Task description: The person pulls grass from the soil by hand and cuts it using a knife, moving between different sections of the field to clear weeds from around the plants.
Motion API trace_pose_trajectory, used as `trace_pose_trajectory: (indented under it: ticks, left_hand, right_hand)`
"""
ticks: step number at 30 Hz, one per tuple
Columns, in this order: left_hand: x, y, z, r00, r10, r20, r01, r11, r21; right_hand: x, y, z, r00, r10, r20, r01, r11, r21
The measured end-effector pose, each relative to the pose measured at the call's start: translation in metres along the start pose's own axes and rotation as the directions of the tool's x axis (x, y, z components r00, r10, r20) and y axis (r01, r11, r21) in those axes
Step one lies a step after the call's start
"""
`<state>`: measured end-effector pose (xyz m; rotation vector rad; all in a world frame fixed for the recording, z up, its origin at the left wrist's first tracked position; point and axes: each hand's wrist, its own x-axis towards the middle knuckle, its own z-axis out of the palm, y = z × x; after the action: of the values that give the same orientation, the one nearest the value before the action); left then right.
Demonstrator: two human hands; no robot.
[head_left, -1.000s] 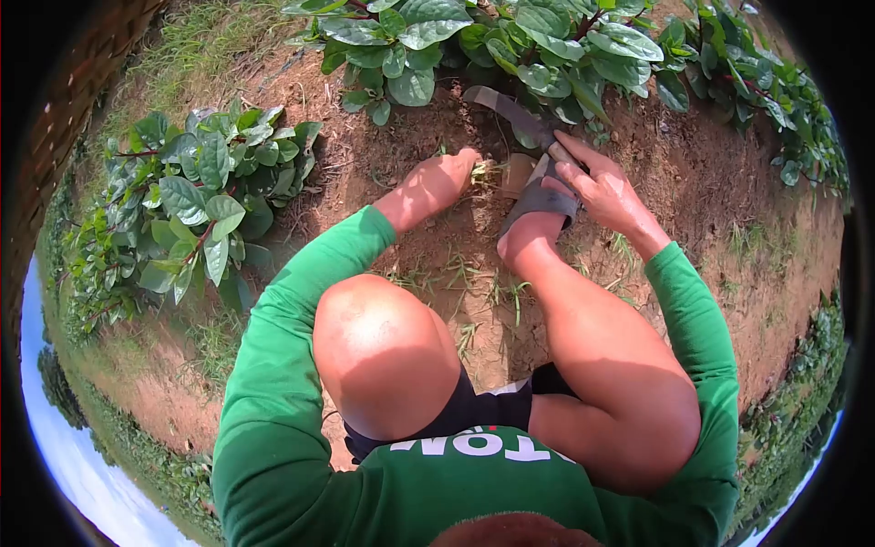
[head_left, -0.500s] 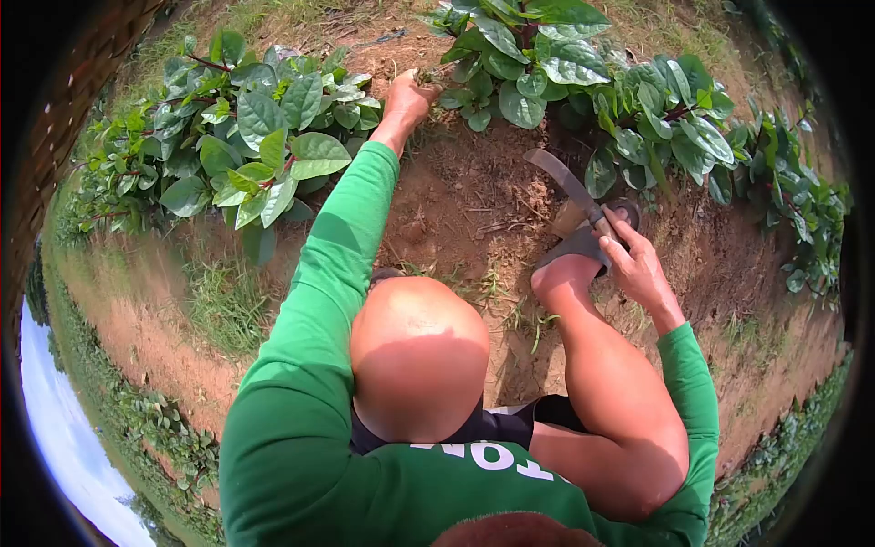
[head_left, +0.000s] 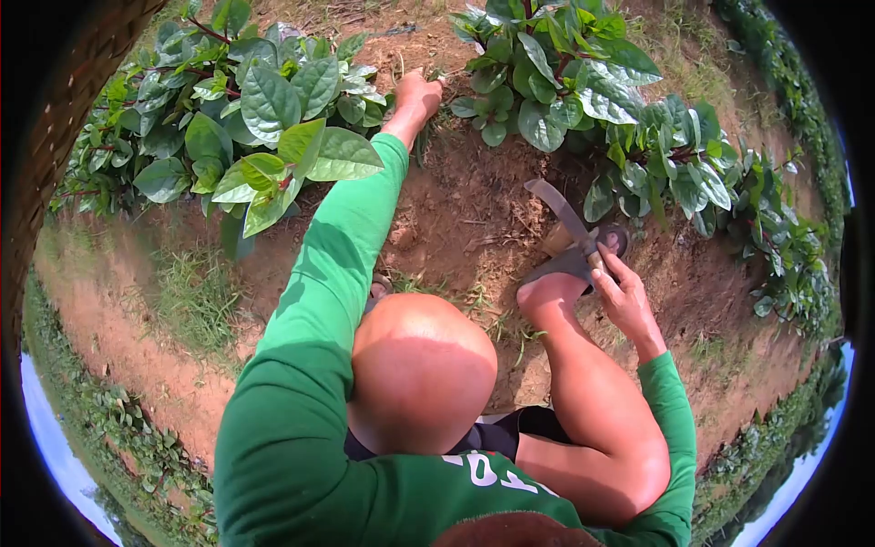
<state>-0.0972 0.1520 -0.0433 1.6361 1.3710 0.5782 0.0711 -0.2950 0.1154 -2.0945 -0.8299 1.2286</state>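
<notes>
Jutting beyond right fingers [head_left: 617, 263]: sickle [head_left: 561, 211]

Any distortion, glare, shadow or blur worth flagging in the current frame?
Head view: fisheye curvature with dark corners; sunlit left knee partly in shadow; glare on broad leaves; curved blade reasonably sharp; detail around the left hand too small to tell.

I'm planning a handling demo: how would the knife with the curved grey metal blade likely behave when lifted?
The knife with the curved grey metal blade is probably stiff, since it keeps its curve beyond the bare right hand. It may dip blade-first, as much of its length lies past the grip.
</notes>
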Motion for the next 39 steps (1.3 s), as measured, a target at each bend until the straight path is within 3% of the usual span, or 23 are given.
trace_pose_trajectory:
  ticks: [3,7,10,11,14,15,18,20,26,28,30,32,34,36,39]
  left_hand:
    - [-0.017,0.024,-0.005,0.974,0.177,0.141,-0.204,0.957,0.208]
    - [0.004,0.008,0.012,0.958,0.271,0.09,-0.283,0.94,0.191]
    - [0.005,0.006,0.008,0.984,0.168,-0.055,-0.156,0.973,0.167]
    - [0.005,0.004,0.003,0.987,0.136,-0.083,-0.125,0.984,0.127]
    - [0.006,-0.002,-0.007,0.987,0.117,0.107,-0.147,0.931,0.334]
    - [0.006,-0.008,-0.006,0.959,0.201,0.201,-0.254,0.924,0.287]
    - [-0.02,0.03,-0.019,0.93,0.132,0.343,-0.229,0.937,0.262]
    - [-0.023,0.032,-0.01,0.953,0.114,0.28,-0.209,0.918,0.336]
    - [-0.003,0.002,0.004,0.982,0.163,0.094,-0.186,0.917,0.352]
    - [-0.002,0.008,-0.004,1.0,0.01,-0.023,-0.005,0.978,0.208]
    - [0.014,0.006,-0.009,0.982,-0.165,-0.095,0.168,0.986,0.019]
    - [0.032,0.002,-0.012,0.979,-0.064,-0.194,0.079,0.994,0.072]
    - [0.057,-0.002,-0.016,0.995,-0.021,-0.098,0.035,0.99,0.137]
    - [0.051,0.022,-0.026,0.998,0.05,0.046,-0.058,0.98,0.192]
    - [0.061,0.018,-0.003,0.965,0.256,0.059,-0.252,0.84,0.48]
  right_hand:
    - [0.0,0.004,0.003,1.0,0.022,0.0,-0.022,1.0,0.001]
    - [-0.001,0.004,0.009,0.999,0.031,-0.006,-0.031,0.999,0.029]
    - [-0.005,-0.01,0.007,0.991,0.131,0.023,-0.131,0.99,0.045]
    - [-0.004,-0.006,0.006,0.995,0.101,0.013,-0.101,0.995,0.002]
    - [-0.001,0.009,0.005,0.998,0.062,0.006,-0.062,0.997,-0.055]
    - [-0.002,0.009,0.006,0.996,0.086,0.013,-0.085,0.996,-0.022]
    - [-0.004,0.003,0.007,0.989,0.144,0.025,-0.145,0.989,0.016]
    - [-0.006,-0.008,0.008,0.974,0.221,0.043,-0.222,0.975,0.009]
    - [-0.004,0.004,0.01,0.998,0.063,0.028,-0.061,0.996,-0.066]
    - [-0.003,0.007,0.009,0.997,0.06,0.041,-0.057,0.995,-0.087]
    - [-0.005,0.005,0.009,0.986,0.157,0.058,-0.155,0.987,-0.039]
    - [-0.008,-0.005,0.015,0.958,0.272,0.093,-0.278,0.959,0.057]
    - [-0.009,0.002,0.024,0.953,0.271,0.133,-0.289,0.948,0.134]
    - [0.0,0.031,0.035,0.994,0.042,0.101,-0.027,0.989,-0.144]
    - [-0.001,0.031,0.039,0.985,0.1,0.139,-0.061,0.964,-0.26]
